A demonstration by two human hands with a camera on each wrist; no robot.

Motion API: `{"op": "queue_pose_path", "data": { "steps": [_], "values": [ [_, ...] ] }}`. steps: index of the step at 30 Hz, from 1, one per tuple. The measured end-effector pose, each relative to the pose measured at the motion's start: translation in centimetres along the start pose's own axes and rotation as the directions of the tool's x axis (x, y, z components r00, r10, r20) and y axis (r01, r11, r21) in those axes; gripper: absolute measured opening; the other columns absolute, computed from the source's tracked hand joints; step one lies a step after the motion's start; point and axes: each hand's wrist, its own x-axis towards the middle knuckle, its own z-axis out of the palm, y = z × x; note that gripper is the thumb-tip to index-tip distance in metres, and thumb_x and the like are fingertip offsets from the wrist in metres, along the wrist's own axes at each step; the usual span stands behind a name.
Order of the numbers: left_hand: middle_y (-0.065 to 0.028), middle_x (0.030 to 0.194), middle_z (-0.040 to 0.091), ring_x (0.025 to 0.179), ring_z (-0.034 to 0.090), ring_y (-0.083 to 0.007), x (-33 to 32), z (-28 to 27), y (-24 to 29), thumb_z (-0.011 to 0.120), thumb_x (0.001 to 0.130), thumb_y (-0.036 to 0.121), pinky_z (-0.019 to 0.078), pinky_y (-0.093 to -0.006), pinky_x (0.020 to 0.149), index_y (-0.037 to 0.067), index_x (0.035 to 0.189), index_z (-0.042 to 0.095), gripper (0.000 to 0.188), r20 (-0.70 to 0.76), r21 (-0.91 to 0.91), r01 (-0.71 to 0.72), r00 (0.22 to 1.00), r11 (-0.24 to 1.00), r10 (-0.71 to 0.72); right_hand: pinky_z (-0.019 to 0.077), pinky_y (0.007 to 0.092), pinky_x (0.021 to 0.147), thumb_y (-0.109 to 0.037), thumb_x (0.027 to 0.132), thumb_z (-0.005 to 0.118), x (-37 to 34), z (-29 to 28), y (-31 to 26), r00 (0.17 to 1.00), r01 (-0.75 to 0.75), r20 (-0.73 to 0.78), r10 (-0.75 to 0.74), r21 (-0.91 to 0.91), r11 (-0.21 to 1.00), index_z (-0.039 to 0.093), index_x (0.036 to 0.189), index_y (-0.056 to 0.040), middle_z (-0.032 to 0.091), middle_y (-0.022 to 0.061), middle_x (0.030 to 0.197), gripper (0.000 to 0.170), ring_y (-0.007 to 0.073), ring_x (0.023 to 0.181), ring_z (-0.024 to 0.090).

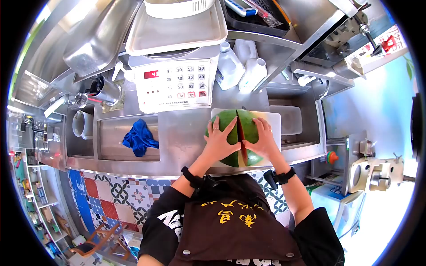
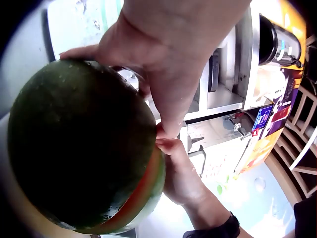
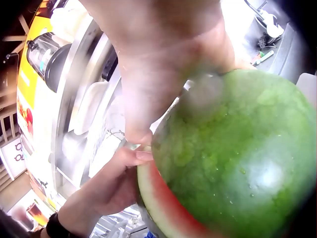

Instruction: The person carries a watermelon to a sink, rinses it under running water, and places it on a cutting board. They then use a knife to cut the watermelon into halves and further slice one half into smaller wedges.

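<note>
A green watermelon, split from end to end by a narrow gap, rests on a white board (image 1: pixel 276 126). My left hand (image 1: pixel 218 142) grips the left half (image 1: pixel 230 159), fingers spread over the rind and thumb at the cut edge. On the right half (image 1: pixel 252 157), my right hand (image 1: pixel 263 142) holds in the same way. Both thumbs meet near the gap. The left wrist view shows dark rind (image 2: pixel 74 134) under my left hand (image 2: pixel 166 59). Red flesh edged with pale rind shows beside the right half (image 3: pixel 242 148) in the right wrist view, below my right hand (image 3: pixel 161 64).
A white machine with a numbered panel (image 1: pixel 174 85) stands behind, to the left. White jugs (image 1: pixel 230 67) are beyond the board. A blue cloth (image 1: pixel 140 138) lies in the left sink basin (image 1: pixel 111 133). At the right is a clear tub (image 1: pixel 290 119). The metal counter's front edge (image 1: pixel 177 169) is near me.
</note>
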Motion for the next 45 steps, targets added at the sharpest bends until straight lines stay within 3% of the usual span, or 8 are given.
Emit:
{"op": "queue_pose_path", "data": {
  "steps": [10, 17, 20, 25, 30, 35, 39, 45],
  "values": [
    [-0.0277, 0.147, 0.011, 0.132, 0.006, -0.0566, 2.6, -0.7, 0.2, 0.071, 0.065, 0.042, 0.0209, -0.0779, 0.09, 0.043, 0.141, 0.029, 0.087, 0.07, -0.071, 0.041, 0.997, 0.997, -0.036, 0.0352, 0.048, 0.101, -0.04, 0.065, 0.074, 3.0, -1.1, 1.6, 0.994, -0.02, 0.107, 0.009, 0.094, 0.995, 0.038, 0.132, -0.0083, 0.036, 0.0205, 0.135, 0.082, 0.0408, 0.124, 0.036],
    [-0.0222, 0.144, 0.029, 0.134, 0.023, -0.0414, 4.0, -1.6, -5.7, 0.069, 0.071, 0.035, 0.0276, -0.0489, 0.106, 0.029, 0.142, 0.034, 0.08, 0.054, -0.213, -0.059, 0.996, 0.975, 0.072, 0.0388, 0.0397, 0.099, -0.025, 0.072, 0.072, 4.5, -3.6, 6.2, 0.967, -0.098, 0.253, 0.024, 0.285, 0.954, 0.035, 0.134, -0.0067, 0.039, 0.0183, 0.133, 0.074, 0.0328, 0.121, 0.043],
    [-0.0153, 0.144, 0.035, 0.136, 0.025, -0.03, 4.2, -5.1, -10.3, 0.063, 0.079, 0.031, 0.0229, -0.0389, 0.11, 0.014, 0.143, 0.033, 0.073, 0.172, -0.525, 0.025, 0.982, 0.85, 0.078, 0.0408, 0.0333, 0.095, -0.013, 0.077, 0.065, 4.5, -4.8, 10.9, 0.903, -0.347, 0.427, 0.049, 0.658, 0.668, 0.032, 0.138, -0.0063, 0.044, 0.012, 0.129, 0.069, 0.0209, 0.116, 0.047],
    [-0.0085, 0.148, 0.03, 0.133, 0.032, -0.0209, 3.8, -4.6, -17.6, 0.053, 0.089, 0.022, 0.0221, -0.0284, 0.109, 0.005, 0.146, 0.024, 0.066, 0.241, -0.876, 0.268, 0.963, 0.4, -0.117, 0.0352, 0.0337, 0.101, -0.011, 0.076, 0.059, 2.2, -2.1, 15.7, 0.939, -0.331, 0.339, 0.054, 0.851, 0.407, 0.031, 0.139, -0.0075, 0.044, 0.0106, 0.131, 0.069, 0.0213, 0.12, 0.044],
    [-0.0061, 0.134, 0.045, 0.118, 0.049, -0.0186, 2.4, -6.4, -19.2, 0.042, 0.097, 0.039, 0.0439, -0.0306, 0.095, 0.012, 0.136, 0.039, 0.047, 0.138, -0.838, 0.292, 0.93, 0.46, -0.34, 0.0323, 0.0401, 0.105, -0.021, 0.076, 0.054, -0.7, 0.7, 17.7, 0.941, -0.275, 0.269, 0.204, 0.961, 0.004, 0.035, 0.135, -0.006, 0.044, 0.0122, 0.133, 0.064, 0.0264, 0.124, 0.043],
    [-0.0076, 0.128, 0.052, 0.115, 0.051, -0.0176, -0.4, -5.8, -23.1, 0.037, 0.099, 0.04, 0.0431, -0.031, 0.096, 0.01, 0.133, 0.043, 0.046, 0.065, -0.96, 0.157, 0.931, 0.234, -0.359, 0.0355, 0.0438, 0.104, -0.022, 0.073, 0.054, -4.2, 2.9, 19.2, 0.941, -0.168, 0.268, 0.208, 0.901, -0.399, 0.043, 0.13, -0.0079, 0.051, 0.0108, 0.128, 0.06, 0.0288, 0.12, 0.047],
    [-0.0083, 0.125, 0.054, 0.113, 0.053, -0.0168, -0.3, -5.6, -22.5, 0.035, 0.1, 0.038, 0.0404, -0.0297, 0.098, 0.005, 0.128, 0.049, 0.045, 0.091, -0.975, 0.149, 0.945, 0.165, -0.315, 0.036, 0.0448, 0.103, -0.019, 0.071, 0.055, -6.7, 4.4, 16.9, 0.934, -0.121, 0.259, 0.247, 0.878, -0.462, 0.045, 0.129, -0.0117, 0.051, 0.009, 0.129, 0.06, 0.0284, 0.121, 0.046],
    [-0.0119, 0.121, 0.057, 0.113, 0.053, -0.0219, 0.9, -5.8, -22.5, 0.034, 0.1, 0.03, 0.0361, -0.031, 0.099, 0.0, 0.124, 0.052, 0.043, -0.21, -0.27, -0.004, 0.976, 0.963, -0.055, 0.0325, 0.0403, 0.106, -0.01, 0.075, 0.051, -9.6, 2.3, 17.0, 0.904, -0.269, 0.356, 0.237, 0.904, -0.331, 0.037, 0.137, -0.0096, 0.049, 0.0099, 0.132, 0.063, 0.0256, 0.123, 0.045]
  ]
}}
